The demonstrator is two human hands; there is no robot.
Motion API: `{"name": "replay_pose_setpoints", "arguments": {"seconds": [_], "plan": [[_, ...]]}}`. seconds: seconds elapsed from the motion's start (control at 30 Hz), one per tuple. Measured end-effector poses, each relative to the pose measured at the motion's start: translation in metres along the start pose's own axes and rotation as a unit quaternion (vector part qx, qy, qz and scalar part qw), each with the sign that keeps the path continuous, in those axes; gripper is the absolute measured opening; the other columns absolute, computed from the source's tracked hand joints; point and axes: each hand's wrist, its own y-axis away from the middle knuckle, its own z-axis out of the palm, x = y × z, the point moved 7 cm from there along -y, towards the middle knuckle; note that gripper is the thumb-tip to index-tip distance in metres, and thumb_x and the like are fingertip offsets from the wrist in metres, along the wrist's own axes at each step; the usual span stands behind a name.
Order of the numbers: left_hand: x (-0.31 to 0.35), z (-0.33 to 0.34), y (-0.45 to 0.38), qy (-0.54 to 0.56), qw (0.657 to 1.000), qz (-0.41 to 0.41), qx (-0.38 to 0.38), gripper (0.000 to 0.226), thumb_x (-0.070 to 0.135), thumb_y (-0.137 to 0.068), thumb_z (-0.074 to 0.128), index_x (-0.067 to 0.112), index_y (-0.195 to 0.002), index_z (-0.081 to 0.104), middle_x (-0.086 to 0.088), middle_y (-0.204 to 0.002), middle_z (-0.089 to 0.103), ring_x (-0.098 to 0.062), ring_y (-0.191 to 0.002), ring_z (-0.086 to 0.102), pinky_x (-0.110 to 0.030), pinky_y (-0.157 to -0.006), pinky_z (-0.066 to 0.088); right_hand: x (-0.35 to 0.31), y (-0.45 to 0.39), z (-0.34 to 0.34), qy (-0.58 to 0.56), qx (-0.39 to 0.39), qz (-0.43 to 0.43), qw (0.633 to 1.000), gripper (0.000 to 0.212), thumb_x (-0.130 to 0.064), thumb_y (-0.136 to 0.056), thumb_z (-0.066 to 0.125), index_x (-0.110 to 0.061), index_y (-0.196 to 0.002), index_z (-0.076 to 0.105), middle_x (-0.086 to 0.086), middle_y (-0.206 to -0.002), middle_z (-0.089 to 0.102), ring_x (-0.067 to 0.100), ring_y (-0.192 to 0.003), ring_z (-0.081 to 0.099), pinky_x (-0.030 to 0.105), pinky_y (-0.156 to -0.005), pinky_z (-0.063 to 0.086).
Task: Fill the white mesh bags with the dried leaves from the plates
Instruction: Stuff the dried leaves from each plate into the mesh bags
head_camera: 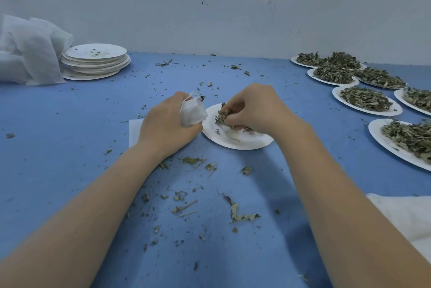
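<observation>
Nearest, at six o'clock: scattered leaf crumbs and stems (235,213) on the blue worktop (58,171), with a white cloth corner (405,215) at four o'clock.

Centre, left hand (163,124): clenched round a white mesh bag (193,113), which bulges above the fist with its drawstring mouth uppermost, just left of the working plate.

Centre, right hand (254,108): fingers curled, pinching a clump of dried leaves (221,115) over the working plate (235,141), which is nearly spent, only crumbs remaining. A flat white sheet (134,131) lies under the left wrist.

Handling note, as a judgement: the pinch should travel the short way to the bag mouth with the bag kept over or touching the plate rim, so anything dropped lands on the plate. The left fingers would do well to spread the mouth wider; whether it is open enough now cannot be told.

Two to three o'clock: full plates of leaves (366,99), several, close together.

Ten o'clock: stack of emptied plates (95,59), beside a heap of white mesh material (28,54) against the wall.
</observation>
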Motion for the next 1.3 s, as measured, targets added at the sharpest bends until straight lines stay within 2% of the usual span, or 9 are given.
{"name": "replay_pose_setpoints", "arguments": {"seconds": [0.1, 0.27, 0.43, 0.57, 0.7, 0.77, 0.87, 1.07, 1.3], "plan": [[0.006, 0.001, -0.001, -0.005, 1.0, 0.02, -0.01, 0.044, 0.033, -0.073, 0.069, 0.023, -0.112, 0.053, 0.011, -0.091, 0.052, -0.014, -0.086, 0.05, -0.025, -0.069, 0.034, 0.001, 0.003, -0.014, -0.095, 0.016, -0.009, 0.995, 0.018, -0.013, -0.077, 0.072, -0.029, -0.086, 0.074, -0.009, -0.074, 0.072, 0.003, -0.061, 0.064, 0.011, -0.058, 0.049], [0.015, 0.003, -0.002, 0.03, 0.999, 0.022, -0.017, 0.048, 0.034, -0.072, 0.073, 0.025, -0.115, 0.053, 0.008, -0.098, 0.058, -0.014, -0.09, 0.052, -0.026, -0.072, 0.039, -0.004, 0.005, -0.016, -0.169, 0.016, -0.061, 0.984, 0.022, -0.01, -0.078, 0.073, -0.031, -0.086, 0.072, -0.017, -0.078, 0.07, -0.004, -0.075, 0.065, 0.004, -0.069, 0.046], [0.02, 0.005, -0.002, 0.088, 0.996, 0.0, -0.023, 0.048, 0.031, -0.069, 0.074, 0.026, -0.112, 0.054, 0.009, -0.094, 0.057, -0.011, -0.085, 0.051, -0.017, -0.063, 0.036, -0.012, 0.006, -0.01, -0.16, 0.005, -0.102, 0.982, 0.034, -0.003, -0.079, 0.07, -0.037, -0.081, 0.069, -0.029, -0.063, 0.063, -0.014, -0.066, 0.057, 0.0, -0.065, 0.039], [0.024, 0.005, -0.002, 0.1, 0.995, 0.016, -0.018, 0.039, 0.024, -0.071, 0.074, 0.024, -0.105, 0.056, 0.007, -0.088, 0.061, -0.011, -0.081, 0.054, -0.018, -0.066, 0.041, -0.016, 0.004, -0.002, -0.095, 0.0, -0.103, 0.99, 0.027, -0.007, -0.083, 0.067, -0.032, -0.092, 0.074, -0.009, -0.079, 0.068, 0.003, -0.058, 0.049, 0.01, -0.059, 0.041], [0.025, 0.009, -0.005, 0.03, 0.999, 0.025, -0.019, 0.027, 0.023, -0.072, 0.072, 0.02, -0.087, 0.049, 0.008, -0.069, 0.049, -0.008, -0.065, 0.045, -0.015, -0.058, 0.034, -0.024, 0.003, 0.005, -0.036, -0.009, -0.122, 0.992, 0.021, -0.007, -0.087, 0.058, -0.018, -0.095, 0.075, 0.012, -0.076, 0.062, 0.01, -0.056, 0.036, 0.017, -0.051, 0.033], [0.025, 0.008, -0.005, 0.03, 0.999, 0.036, -0.022, 0.029, 0.028, -0.072, 0.072, 0.02, -0.088, 0.049, 0.008, -0.07, 0.049, -0.008, -0.065, 0.046, -0.016, -0.061, 0.036, -0.024, 0.003, 0.002, -0.063, 0.002, -0.114, 0.991, 0.024, -0.006, -0.087, 0.058, -0.021, -0.094, 0.075, 0.01, -0.084, 0.069, 0.017, -0.065, 0.049, 0.023, -0.059, 0.04], [0.024, 0.009, -0.003, 0.055, 0.997, 0.046, -0.039, 0.039, 0.028, -0.069, 0.075, 0.021, -0.101, 0.054, 0.009, -0.082, 0.055, -0.013, -0.078, 0.053, -0.022, -0.064, 0.042, -0.021, 0.004, -0.001, -0.09, 0.015, -0.1, 0.991, 0.029, -0.004, -0.084, 0.061, -0.026, -0.096, 0.075, -0.003, -0.087, 0.072, 0.007, -0.081, 0.059, 0.015, -0.07, 0.044], [0.026, 0.012, -0.001, 0.05, 0.997, 0.043, -0.047, 0.043, 0.035, -0.068, 0.072, 0.024, -0.105, 0.053, 0.013, -0.085, 0.058, -0.002, -0.078, 0.049, -0.005, -0.061, 0.037, -0.024, 0.004, 0.006, -0.076, 0.035, -0.099, 0.992, 0.023, -0.002, -0.08, 0.061, -0.013, -0.096, 0.073, 0.003, -0.094, 0.072, 0.015, -0.092, 0.065, 0.025, -0.082, 0.047], [0.022, 0.008, -0.001, 0.06, 0.996, 0.035, -0.047, 0.042, 0.034, -0.071, 0.074, 0.026, -0.107, 0.054, 0.012, -0.084, 0.058, -0.01, -0.08, 0.052, -0.012, -0.063, 0.038, -0.019, 0.009, 0.009, -0.167, -0.068, -0.071, 0.981, 0.042, 0.003, -0.081, 0.043, -0.018, -0.105, 0.072, 0.007, -0.1, 0.071, 0.024, -0.097, 0.063, 0.03, -0.088, 0.052]]}}
